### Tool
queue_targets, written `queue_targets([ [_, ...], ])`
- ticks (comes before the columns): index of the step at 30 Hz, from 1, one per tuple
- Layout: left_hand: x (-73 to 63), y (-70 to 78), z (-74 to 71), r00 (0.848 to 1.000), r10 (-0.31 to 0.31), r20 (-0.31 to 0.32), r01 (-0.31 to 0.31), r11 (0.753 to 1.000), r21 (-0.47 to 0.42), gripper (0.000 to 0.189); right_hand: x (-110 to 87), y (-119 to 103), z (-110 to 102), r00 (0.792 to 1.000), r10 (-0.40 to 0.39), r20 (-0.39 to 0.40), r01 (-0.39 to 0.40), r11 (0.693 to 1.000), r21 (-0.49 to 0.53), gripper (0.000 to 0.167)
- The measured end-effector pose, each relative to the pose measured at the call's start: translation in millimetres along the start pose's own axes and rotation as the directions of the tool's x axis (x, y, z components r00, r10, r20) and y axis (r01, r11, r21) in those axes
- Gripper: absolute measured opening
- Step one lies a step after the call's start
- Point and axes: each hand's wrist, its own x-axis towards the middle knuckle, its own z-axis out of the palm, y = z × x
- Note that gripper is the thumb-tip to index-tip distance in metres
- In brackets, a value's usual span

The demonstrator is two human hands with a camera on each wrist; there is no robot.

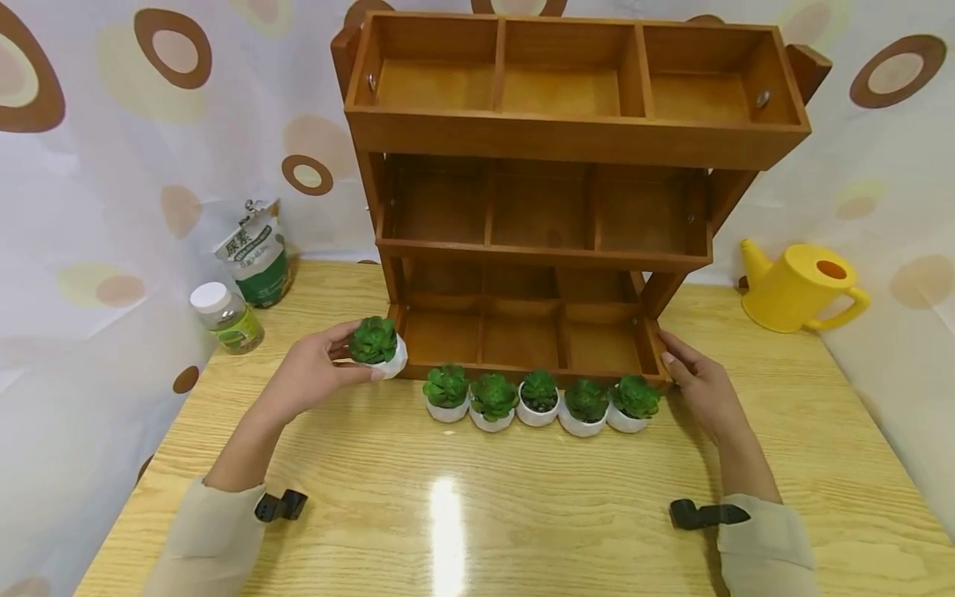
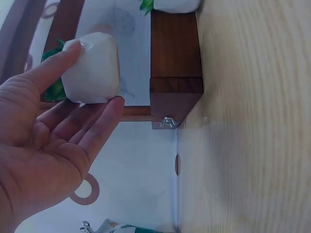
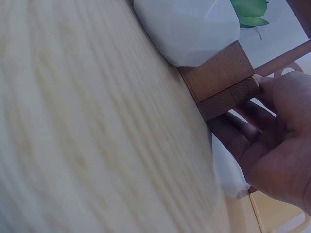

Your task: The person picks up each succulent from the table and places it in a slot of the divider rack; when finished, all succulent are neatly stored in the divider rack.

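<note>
My left hand holds a small potted succulent up by its white pot, beside the front left corner of the wooden shelf. In the left wrist view the thumb lies on one side of the white pot and the fingers on the other. At the front right corner of the shelf's lowest tier, my right hand grips the wood, thumb at the top edge and fingers along the outer side. Several more potted succulents stand in a row on the table against the shelf's front.
The three-tier shelf has divided compartments. At the left stand a white-capped jar and a green and white pouch with a clip. A yellow watering can is at the right. Patterned cloth hangs behind the wooden table.
</note>
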Motion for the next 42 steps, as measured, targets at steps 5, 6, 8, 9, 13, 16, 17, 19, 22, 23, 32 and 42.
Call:
queue_targets([
  [5, 16.3, 2.8, -4.6, 1.0, 0.008, -0.008, -0.008, 1.0, 0.01, 0.082, 1.2, -1.8, -1.2, 1.0, 0.004, 0.001, -0.004, 1.0, 0.018, 0.056],
  [6, 19.7, 3.6, -4.6, 1.0, 0.009, -0.008, -0.009, 1.0, 0.016, 0.083, 1.2, -1.9, -1.4, 1.0, 0.009, 0.002, -0.009, 1.0, 0.02, 0.056],
  [8, 25.5, 6.1, -3.9, 1.0, 0.01, -0.005, -0.01, 1.0, 0.016, 0.083, 0.8, -2.0, -1.4, 1.0, 0.013, 0.003, -0.013, 1.0, 0.025, 0.056],
  [9, 28.4, 7.4, -3.1, 1.0, 0.013, -0.003, -0.013, 1.0, 0.014, 0.084, 0.4, -2.1, -1.4, 1.0, 0.013, 0.004, -0.013, 1.0, 0.025, 0.056],
  [13, 40.3, 13.2, 2.7, 1.0, 0.021, 0.001, -0.021, 1.0, -0.017, 0.084, -0.9, -2.3, -1.7, 1.0, 0.0, 0.006, 0.0, 1.0, 0.019, 0.056],
  [16, 50.9, 18.6, 9.2, 1.0, 0.03, -0.004, -0.03, 0.998, -0.053, 0.084, -1.3, -2.2, -2.2, 1.0, -0.01, 0.005, 0.01, 1.0, 0.012, 0.057],
  [17, 54.6, 20.3, 11.4, 0.999, 0.034, -0.006, -0.034, 0.998, -0.059, 0.084, -1.3, -2.0, -2.2, 1.0, -0.01, 0.005, 0.01, 1.0, 0.012, 0.057],
  [19, 61.4, 24.1, 15.5, 0.999, 0.037, -0.009, -0.037, 0.997, -0.064, 0.084, -1.0, -1.4, -2.2, 1.0, -0.006, 0.004, 0.006, 1.0, 0.018, 0.056],
  [22, 70.0, 28.5, 20.5, 0.999, 0.041, -0.013, -0.041, 0.998, -0.038, 0.082, -0.1, -0.2, -1.7, 1.0, 0.007, 0.002, -0.007, 0.999, 0.038, 0.056],
  [23, 72.3, 29.9, 22.0, 0.999, 0.044, -0.016, -0.044, 0.999, -0.021, 0.081, 0.3, 0.3, -1.7, 1.0, 0.01, 0.002, -0.01, 0.999, 0.044, 0.056],
  [32, 90.4, 37.3, 40.6, 0.996, 0.089, -0.021, -0.086, 0.989, 0.12, 0.075, 0.3, 1.3, -2.4, 1.0, 0.008, -0.002, -0.008, 0.999, 0.051, 0.057],
  [42, 96.6, 37.0, 56.7, 0.999, 0.045, 0.021, -0.047, 0.991, 0.123, 0.079, -0.7, 1.7, -0.7, 1.0, 0.019, 0.008, -0.02, 0.999, 0.045, 0.057],
])
